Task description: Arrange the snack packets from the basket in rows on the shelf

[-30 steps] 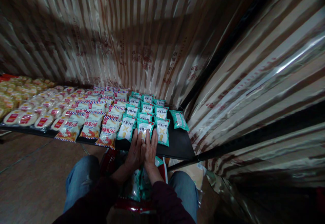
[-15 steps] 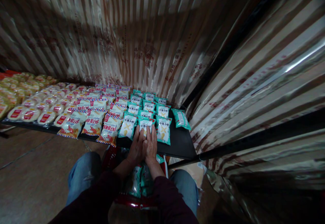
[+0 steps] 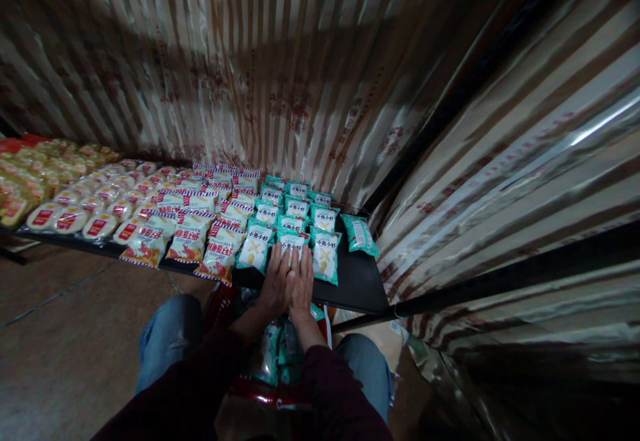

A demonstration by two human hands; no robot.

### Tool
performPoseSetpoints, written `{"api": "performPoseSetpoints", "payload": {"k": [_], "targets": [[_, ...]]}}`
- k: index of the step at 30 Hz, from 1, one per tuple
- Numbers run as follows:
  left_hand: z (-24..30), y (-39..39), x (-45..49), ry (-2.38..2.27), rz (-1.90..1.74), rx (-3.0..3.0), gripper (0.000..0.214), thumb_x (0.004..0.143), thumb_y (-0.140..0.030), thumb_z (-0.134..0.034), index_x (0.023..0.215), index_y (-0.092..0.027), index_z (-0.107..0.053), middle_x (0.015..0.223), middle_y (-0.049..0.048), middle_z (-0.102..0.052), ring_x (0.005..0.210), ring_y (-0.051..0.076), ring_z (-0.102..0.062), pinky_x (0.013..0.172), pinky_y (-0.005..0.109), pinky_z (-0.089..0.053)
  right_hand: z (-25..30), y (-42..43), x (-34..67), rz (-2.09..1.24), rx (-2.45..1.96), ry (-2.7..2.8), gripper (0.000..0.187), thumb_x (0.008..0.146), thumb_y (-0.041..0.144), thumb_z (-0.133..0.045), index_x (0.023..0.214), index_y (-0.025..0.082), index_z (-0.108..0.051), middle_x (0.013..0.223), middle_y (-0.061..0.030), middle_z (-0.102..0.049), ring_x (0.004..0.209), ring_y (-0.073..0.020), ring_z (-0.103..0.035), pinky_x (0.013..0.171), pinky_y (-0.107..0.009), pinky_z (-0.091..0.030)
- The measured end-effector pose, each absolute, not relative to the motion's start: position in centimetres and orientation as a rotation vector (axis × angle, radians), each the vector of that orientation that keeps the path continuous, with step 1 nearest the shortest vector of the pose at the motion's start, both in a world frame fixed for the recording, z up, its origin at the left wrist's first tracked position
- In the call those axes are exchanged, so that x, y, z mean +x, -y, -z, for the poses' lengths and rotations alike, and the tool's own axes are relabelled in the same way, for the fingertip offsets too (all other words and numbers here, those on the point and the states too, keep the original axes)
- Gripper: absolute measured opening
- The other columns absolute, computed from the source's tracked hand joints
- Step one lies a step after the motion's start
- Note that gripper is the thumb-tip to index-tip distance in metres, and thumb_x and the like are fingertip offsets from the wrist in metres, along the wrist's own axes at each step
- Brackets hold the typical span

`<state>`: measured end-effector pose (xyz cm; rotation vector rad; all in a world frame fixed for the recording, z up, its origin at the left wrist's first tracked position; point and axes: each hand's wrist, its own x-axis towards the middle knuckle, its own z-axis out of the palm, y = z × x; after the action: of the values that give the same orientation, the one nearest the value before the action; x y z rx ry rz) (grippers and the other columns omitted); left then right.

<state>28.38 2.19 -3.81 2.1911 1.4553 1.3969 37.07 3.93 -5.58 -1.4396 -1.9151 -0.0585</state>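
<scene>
My left hand and my right hand lie side by side, fingers stretched out, on the lower part of a green-and-white snack bag. This bag is the front one in the middle column of green bags, and its lower half is hidden under my fingers. A matching snack bag sits just left of my hands, another just right. Both hands are open and pressed flat.
The black shelf also carries red-and-white snack bags, round wrapped pastries and yellow packs leftward. One green bag lies apart at right. Below, a red basket holds green bags. Striped sheeting hangs behind; black posts stand right.
The view has shifted slightly, so the shelf goods appear a little further right. Both hands stay on the same green bag; their fingers remain stretched out.
</scene>
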Motion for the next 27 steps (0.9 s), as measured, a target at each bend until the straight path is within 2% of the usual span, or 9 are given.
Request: {"api": "performPoseSetpoints", "payload": {"k": [8,11,15,19,24,27], "targets": [[3.7,-1.2,28.1,-1.493,-1.372,2.199,0.058,0.095,-0.023,-0.025,0.146,-0.014,0.002,0.154,0.0196,0.005,0.141,0.031,0.004,0.11,0.056,-0.024,5.3,-3.2,37.3,0.082,-1.356,1.928,0.053,0.095,0.029,-0.026,0.147,0.025,-0.013,0.156,-0.0064,0.001,0.142,-0.029,-0.003,0.108,-0.054,-0.026],[3.6,-1.0,28.0,-1.479,-1.36,2.224,0.059,0.095,-0.023,-0.025,0.146,-0.013,0.003,0.154,0.02,0.004,0.141,0.031,0.003,0.11,0.056,-0.025,5.2,-2.8,37.3,0.078,-1.373,1.937,0.053,0.095,0.03,-0.029,0.147,0.026,-0.017,0.156,-0.0062,0.001,0.142,-0.0294,-0.003,0.107,-0.053,-0.027],[3.3,-0.4,27.7,-1.459,-1.364,2.265,0.058,0.094,-0.022,-0.027,0.146,-0.013,-0.002,0.154,0.0199,0.001,0.141,0.031,0.001,0.11,0.055,-0.025,5.0,-2.2,37.3,0.092,-1.418,1.954,0.052,0.095,0.028,-0.032,0.146,0.028,-0.02,0.156,-0.0073,-0.005,0.142,-0.0298,-0.006,0.105,-0.054,-0.029],[3.3,0.6,26.6,-1.526,-1.414,2.276,0.054,0.093,-0.018,-0.033,0.144,-0.016,-0.017,0.154,0.0179,-0.009,0.142,0.031,-0.004,0.109,0.056,-0.026,4.5,-1.4,37.1,0.157,-1.376,1.982,0.053,0.094,0.025,-0.036,0.145,0.026,-0.023,0.155,-0.0103,-0.009,0.142,-0.0308,-0.009,0.104,-0.053,-0.03],[3.9,1.9,23.6,-1.782,-1.524,2.229,0.053,0.089,-0.01,-0.038,0.14,-0.02,-0.029,0.153,0.0158,-0.018,0.142,0.03,-0.01,0.107,0.056,-0.029,3.4,-0.2,35.4,0.163,-1.258,2.03,0.049,0.092,0.016,-0.038,0.14,0.023,-0.034,0.151,-0.0126,-0.025,0.14,-0.0267,-0.019,0.104,-0.048,-0.032],[4.4,2.5,21.6,-1.888,-1.478,2.249,0.051,0.087,-0.01,-0.039,0.137,-0.018,-0.034,0.151,0.0162,-0.024,0.141,0.031,-0.013,0.106,0.055,-0.03,3.1,0.3,33.9,0.114,-1.207,2.088,0.046,0.091,0.013,-0.036,0.137,0.019,-0.039,0.147,-0.0135,-0.032,0.14,-0.0254,-0.021,0.104,-0.047,-0.033]]}}
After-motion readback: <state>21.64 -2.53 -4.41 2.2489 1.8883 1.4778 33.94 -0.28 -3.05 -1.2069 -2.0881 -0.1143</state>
